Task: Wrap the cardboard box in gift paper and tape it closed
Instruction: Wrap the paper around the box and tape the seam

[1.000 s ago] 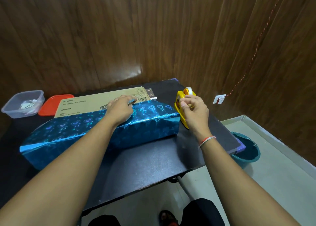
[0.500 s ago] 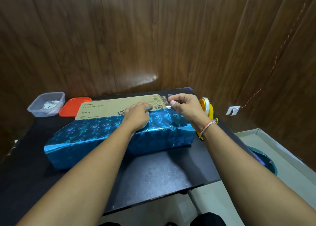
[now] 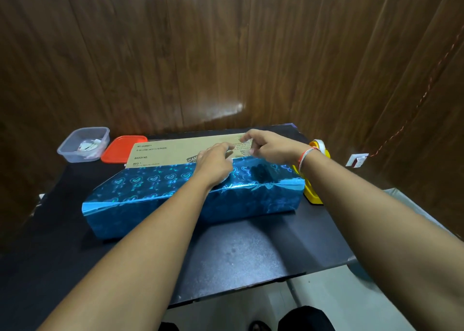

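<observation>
Lying lengthwise on the black tabletop (image 3: 238, 260), the long brown cardboard box (image 3: 173, 151) is covered over its near side and half its top by shiny blue heart-patterned gift paper (image 3: 155, 195). The left hand (image 3: 213, 164) presses the paper's edge down with curled fingers, while the right hand (image 3: 270, 146) pinches a clear strip of tape (image 3: 244, 146) just above the seam. A yellow tape dispenser (image 3: 315, 170) stands beside the box's right end.
</observation>
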